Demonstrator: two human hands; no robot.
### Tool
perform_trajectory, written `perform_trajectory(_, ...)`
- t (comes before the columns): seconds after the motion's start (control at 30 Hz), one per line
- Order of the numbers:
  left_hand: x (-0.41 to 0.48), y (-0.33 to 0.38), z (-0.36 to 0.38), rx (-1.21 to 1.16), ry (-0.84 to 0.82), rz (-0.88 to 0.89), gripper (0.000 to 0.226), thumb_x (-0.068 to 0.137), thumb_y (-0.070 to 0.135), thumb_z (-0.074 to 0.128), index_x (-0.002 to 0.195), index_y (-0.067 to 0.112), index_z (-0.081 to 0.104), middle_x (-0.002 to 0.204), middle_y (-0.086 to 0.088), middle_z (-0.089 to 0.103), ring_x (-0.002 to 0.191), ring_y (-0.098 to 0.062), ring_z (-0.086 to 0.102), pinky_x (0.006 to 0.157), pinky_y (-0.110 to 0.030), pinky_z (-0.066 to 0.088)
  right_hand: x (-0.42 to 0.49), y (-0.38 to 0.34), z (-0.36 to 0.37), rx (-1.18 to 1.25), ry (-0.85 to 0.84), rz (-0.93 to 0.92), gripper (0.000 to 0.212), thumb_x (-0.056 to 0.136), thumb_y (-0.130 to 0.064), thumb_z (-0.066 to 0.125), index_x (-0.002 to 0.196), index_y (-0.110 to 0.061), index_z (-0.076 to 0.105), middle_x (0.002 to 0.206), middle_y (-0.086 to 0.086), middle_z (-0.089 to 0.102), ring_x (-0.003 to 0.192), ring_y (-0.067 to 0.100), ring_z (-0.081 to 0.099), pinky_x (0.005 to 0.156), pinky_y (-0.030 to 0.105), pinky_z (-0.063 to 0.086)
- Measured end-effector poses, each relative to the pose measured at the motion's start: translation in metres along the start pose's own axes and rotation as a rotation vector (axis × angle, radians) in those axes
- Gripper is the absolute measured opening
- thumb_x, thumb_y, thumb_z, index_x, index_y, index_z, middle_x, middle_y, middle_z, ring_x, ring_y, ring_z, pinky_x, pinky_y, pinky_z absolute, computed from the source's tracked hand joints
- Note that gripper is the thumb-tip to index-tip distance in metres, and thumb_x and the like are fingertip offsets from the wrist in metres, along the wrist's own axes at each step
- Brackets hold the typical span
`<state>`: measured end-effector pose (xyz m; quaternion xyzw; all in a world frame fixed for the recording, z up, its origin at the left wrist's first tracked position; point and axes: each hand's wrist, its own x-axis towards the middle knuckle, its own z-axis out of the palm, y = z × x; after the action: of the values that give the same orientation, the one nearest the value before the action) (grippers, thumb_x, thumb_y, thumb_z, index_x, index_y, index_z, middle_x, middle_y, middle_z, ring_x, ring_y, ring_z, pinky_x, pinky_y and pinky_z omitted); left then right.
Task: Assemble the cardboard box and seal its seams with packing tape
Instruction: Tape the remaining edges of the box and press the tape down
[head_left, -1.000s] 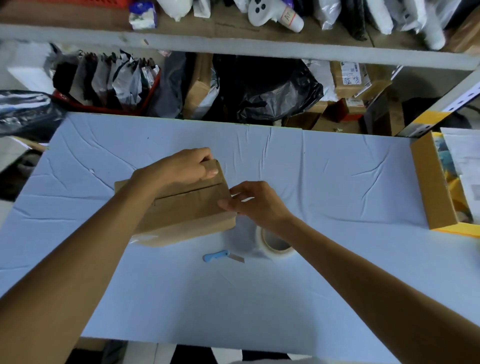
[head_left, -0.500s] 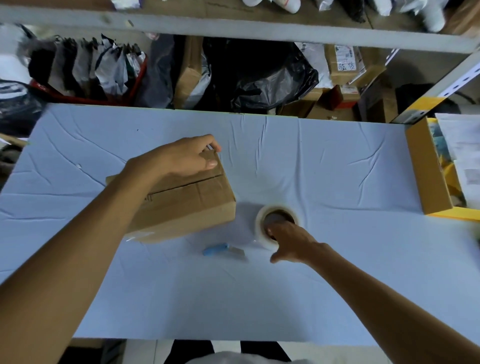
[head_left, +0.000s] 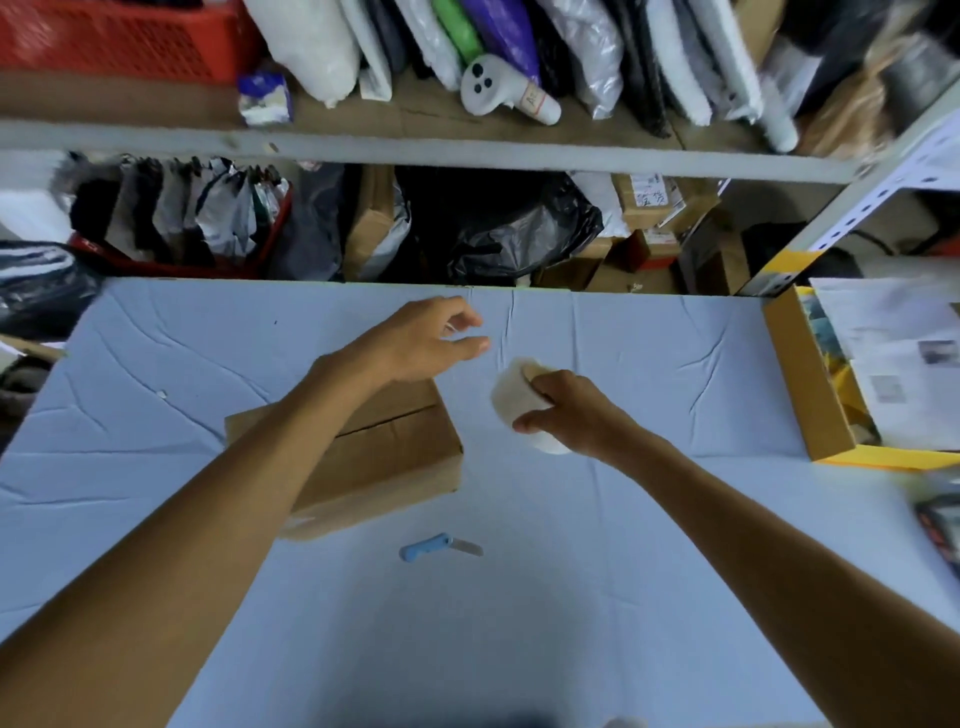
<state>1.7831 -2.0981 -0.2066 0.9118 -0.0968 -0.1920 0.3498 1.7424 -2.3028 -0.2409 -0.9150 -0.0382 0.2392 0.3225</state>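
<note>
Lying nearest on the pale blue tablecloth (head_left: 156, 364) is a small blue-handled knife (head_left: 440, 546), blade out, just in front of the cardboard box (head_left: 384, 457). The box sits left of centre with its top flaps folded shut and a seam running across them. To its right, apart from it, the right hand (head_left: 571, 410) grips a roll of clear packing tape (head_left: 514, 397), fingers curled round it. The left hand (head_left: 426, 338) hovers past the box's far corner, fingers loosely spread and holding nothing. Farther off, a black plastic bag (head_left: 519, 234) fills the lower shelf, and a white controller (head_left: 498, 85) lies on the shelf above.
</note>
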Motion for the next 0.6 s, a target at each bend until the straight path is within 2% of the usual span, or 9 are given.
perform_trajectory(0.1, 0.0, 0.013, -0.003, -0.052, -0.061, -0.036, 0.053, 0.084, 0.054, 0.061, 0.128, 0.028, 0.052, 0.126, 0.006, 0.056, 0.11, -0.014, 0.058, 0.094, -0.034, 0.048, 0.004, -0.018, -0.018, 0.071, 0.068, 0.017, 0.044, 0.081, -0.023, 0.07, 0.12, -0.007, 0.058, 0.105, 0.008, 0.052, 0.09, 0.025, 0.05, 0.059, 0.025, 0.034)
perform_trajectory(0.17, -0.002, 0.019, 0.001, -0.079, -0.049, -0.018, 0.052, 0.084, 0.047, 0.065, 0.128, 0.025, 0.052, 0.126, 0.003, 0.057, 0.106, -0.016, 0.06, 0.093, -0.035, 0.05, 0.006, -0.027, -0.026, 0.127, 0.087, 0.021, 0.041, 0.082, -0.022, 0.07, 0.118, -0.004, 0.06, 0.102, 0.008, 0.054, 0.089, 0.026, 0.051, 0.058, 0.024, 0.034)
perform_trajectory(0.27, -0.008, 0.028, 0.01, -0.129, 0.058, 0.041, 0.042, 0.086, 0.031, 0.066, 0.124, 0.017, 0.056, 0.122, -0.004, 0.061, 0.097, -0.019, 0.061, 0.089, -0.035, 0.053, 0.006, -0.034, -0.032, 0.152, 0.092, 0.026, 0.033, 0.082, -0.019, 0.07, 0.11, -0.002, 0.064, 0.097, 0.011, 0.056, 0.085, 0.027, 0.051, 0.057, 0.024, 0.034)
perform_trajectory(0.33, -0.01, 0.028, 0.013, -0.17, 0.136, 0.055, 0.038, 0.087, 0.028, 0.066, 0.121, 0.015, 0.058, 0.119, -0.006, 0.064, 0.093, -0.019, 0.062, 0.088, -0.036, 0.054, 0.005, -0.036, -0.032, 0.175, 0.092, 0.025, 0.031, 0.081, -0.019, 0.07, 0.107, -0.002, 0.066, 0.096, 0.011, 0.058, 0.085, 0.028, 0.052, 0.058, 0.026, 0.035)
perform_trajectory(0.4, -0.01, 0.026, 0.015, -0.187, 0.17, 0.051, 0.038, 0.088, 0.028, 0.064, 0.123, 0.016, 0.057, 0.119, -0.006, 0.063, 0.098, -0.021, 0.063, 0.09, -0.036, 0.053, 0.004, -0.037, -0.031, 0.184, 0.078, 0.013, 0.031, 0.081, -0.018, 0.07, 0.106, -0.001, 0.067, 0.096, 0.011, 0.058, 0.085, 0.028, 0.052, 0.059, 0.026, 0.035)
perform_trajectory(0.47, -0.009, 0.022, 0.017, -0.168, 0.193, 0.051, 0.036, 0.089, 0.025, 0.064, 0.124, 0.015, 0.059, 0.123, -0.005, 0.062, 0.104, -0.023, 0.062, 0.089, -0.03, 0.05, 0.003, -0.038, -0.028, 0.193, 0.058, 0.001, 0.031, 0.081, -0.017, 0.07, 0.106, -0.001, 0.067, 0.096, 0.011, 0.058, 0.085, 0.029, 0.052, 0.059, 0.026, 0.035)
perform_trajectory(0.53, -0.009, 0.018, 0.018, -0.163, 0.234, 0.06, 0.03, 0.089, 0.022, 0.065, 0.117, 0.013, 0.065, 0.122, -0.004, 0.064, 0.105, -0.022, 0.062, 0.086, -0.026, 0.049, 0.002, -0.039, -0.025, 0.209, 0.044, -0.008, 0.03, 0.08, -0.016, 0.07, 0.105, 0.0, 0.067, 0.097, 0.012, 0.06, 0.086, 0.03, 0.053, 0.062, 0.028, 0.037)
perform_trajectory(0.6, -0.009, 0.012, 0.017, -0.191, 0.266, 0.072, 0.022, 0.087, 0.021, 0.067, 0.108, 0.013, 0.07, 0.112, -0.003, 0.067, 0.1, -0.021, 0.063, 0.084, -0.031, 0.053, 0.0, -0.04, -0.025, 0.25, 0.03, -0.016, 0.025, 0.081, -0.014, 0.069, 0.102, 0.0, 0.068, 0.096, 0.013, 0.061, 0.088, 0.031, 0.054, 0.067, 0.03, 0.038)
